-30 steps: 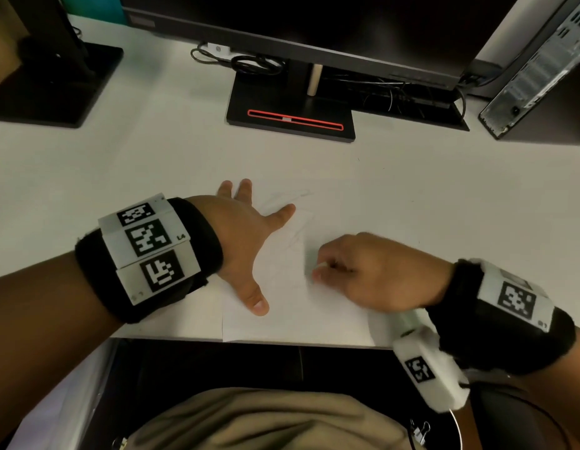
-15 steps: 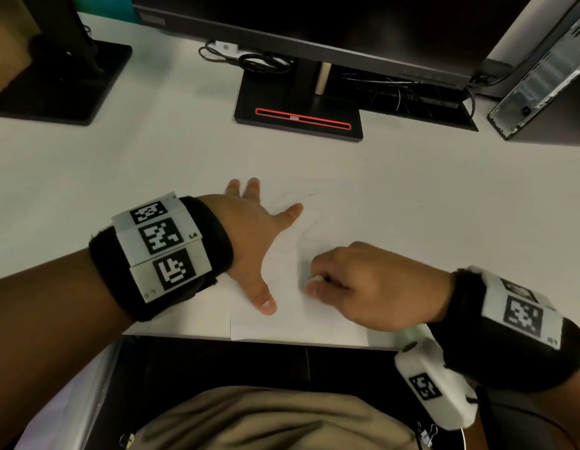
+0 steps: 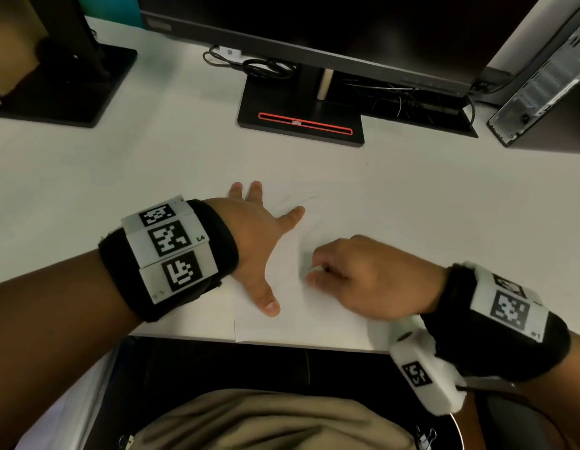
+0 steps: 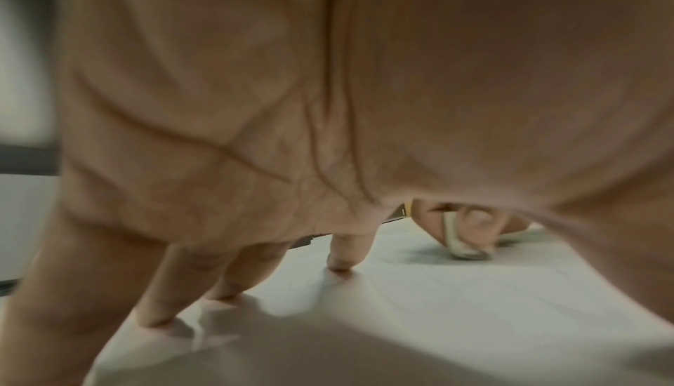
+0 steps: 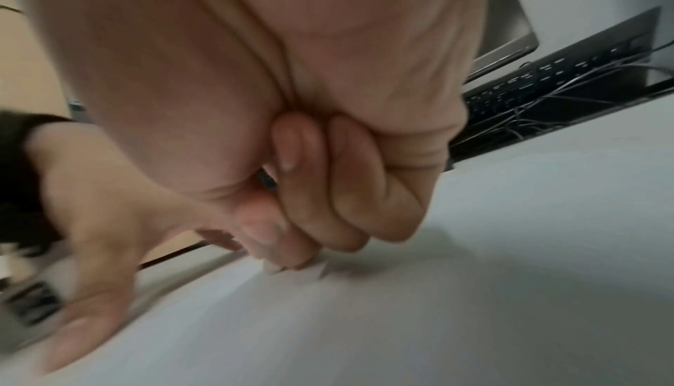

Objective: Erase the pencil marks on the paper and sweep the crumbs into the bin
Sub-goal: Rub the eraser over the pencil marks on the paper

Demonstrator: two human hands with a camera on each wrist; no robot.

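Note:
A white sheet of paper (image 3: pixel 301 319) lies at the near edge of the white desk (image 3: pixel 120 177), with faint pencil marks (image 3: pixel 298 203) by its far end. My left hand (image 3: pixel 259 241) lies flat with spread fingers (image 4: pixel 346 251) pressing the sheet's left part. My right hand (image 3: pixel 357 274) pinches a small white eraser (image 3: pixel 314 270) between thumb and fingers and holds it down on the paper (image 4: pixel 456 300). The eraser (image 4: pixel 463 241) shows clearly in the left wrist view; in the right wrist view only its tip (image 5: pixel 271 269) shows below the curled fingers (image 5: pixel 313 190).
A monitor stand (image 3: pixel 301 121) with a red slot stands at the back centre, with cables (image 3: pixel 259 64) behind it. Another black stand base (image 3: pixel 64 89) sits back left, a computer case (image 3: pixel 548 79) back right. The desk's front edge runs just below the paper.
The right hand with the eraser has shifted slightly left and toward me on the paper. The left hand stays flat on the sheet.

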